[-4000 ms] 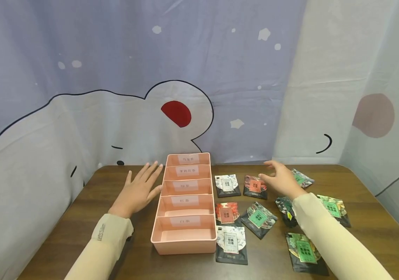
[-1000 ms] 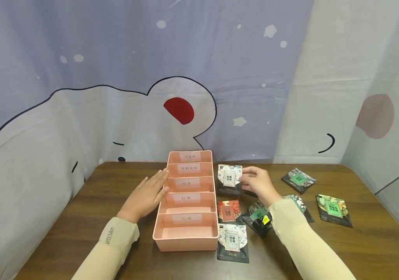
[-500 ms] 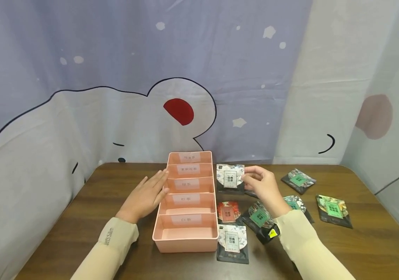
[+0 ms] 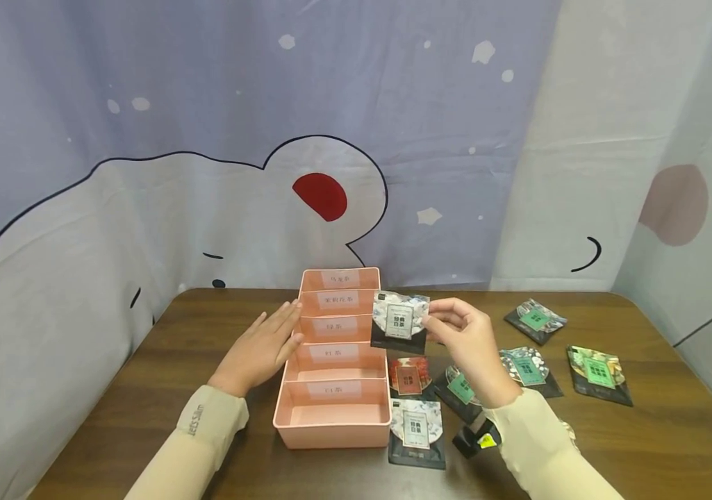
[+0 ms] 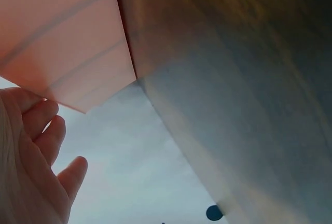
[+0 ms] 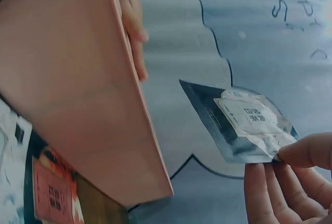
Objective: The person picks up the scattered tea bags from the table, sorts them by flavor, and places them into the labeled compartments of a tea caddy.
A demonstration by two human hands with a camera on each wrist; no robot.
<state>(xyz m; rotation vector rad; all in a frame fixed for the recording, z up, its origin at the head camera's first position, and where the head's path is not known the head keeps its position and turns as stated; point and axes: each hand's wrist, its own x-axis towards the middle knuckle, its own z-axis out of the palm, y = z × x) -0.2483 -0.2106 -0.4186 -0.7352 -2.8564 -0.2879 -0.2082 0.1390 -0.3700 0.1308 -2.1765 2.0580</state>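
Note:
My right hand (image 4: 468, 344) pinches a tea sachet (image 4: 399, 321) by its right edge, thumb in front and fingers behind. The sachet has a white floral top, a pale label and a black lower part. It is held upright above the table, overlapping the right rim of a pink divided box (image 4: 337, 437) in the head view. In the right wrist view the sachet (image 6: 249, 123) hangs tilted, apart from the box wall (image 6: 88, 94). My left hand (image 4: 262, 351) lies along the box's left side, fingers extended and touching its rim; the left wrist view shows those fingers (image 5: 46, 130) against the wall.
Paper labels mark the box's several compartments. Right of it lie a red sachet (image 4: 409, 378), another white sachet (image 4: 417, 434) and several green-labelled ones, including one at the far back (image 4: 535, 321) and one farthest right (image 4: 599, 373). A curtain (image 4: 431, 139) hangs behind the table.
My right hand has come from over the back sachets, picked up the white back sachet and carried it left to the box's rim. The left hand has moved onto the box's side.

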